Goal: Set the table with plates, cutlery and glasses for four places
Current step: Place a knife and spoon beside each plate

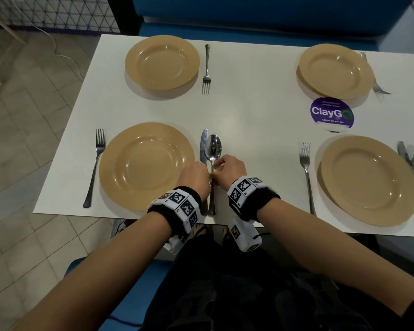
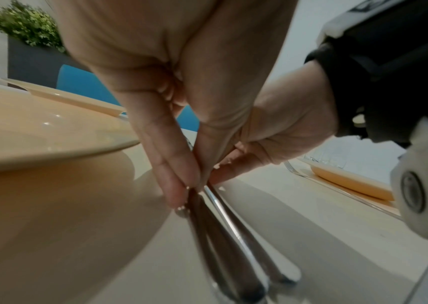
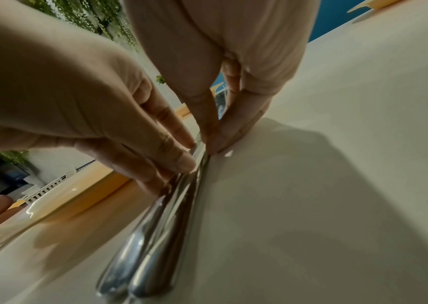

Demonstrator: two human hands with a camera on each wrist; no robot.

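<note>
Both hands are working at the near left place, at 6 o'clock on the desk [image 1: 249, 111]. The left hand [image 1: 194, 174] is laying nearly straight fingers [image 2: 174, 181] against the knife [image 1: 203, 145], its grip loose and clasping nothing. The right hand [image 1: 230, 167] is pinching the spoon [image 1: 213, 149] handle between thumb and fingertips [image 3: 218, 142], a narrow grip. Knife and spoon are lying side by side at 3 o'clock of the near left plate [image 1: 146, 166], handles toward the desk edge.

To do this well, the person is probably best nudging the 2 handles parallel, ends level, just clear of the plate rim.

No glasses are showing from the head camera; faint clear shapes in the left wrist view are too blurred to name. The far right fork [image 1: 378, 84] is lying partly under its plate [image 1: 336, 70], and the near right cutlery is being cut off by the frame edge.
</note>
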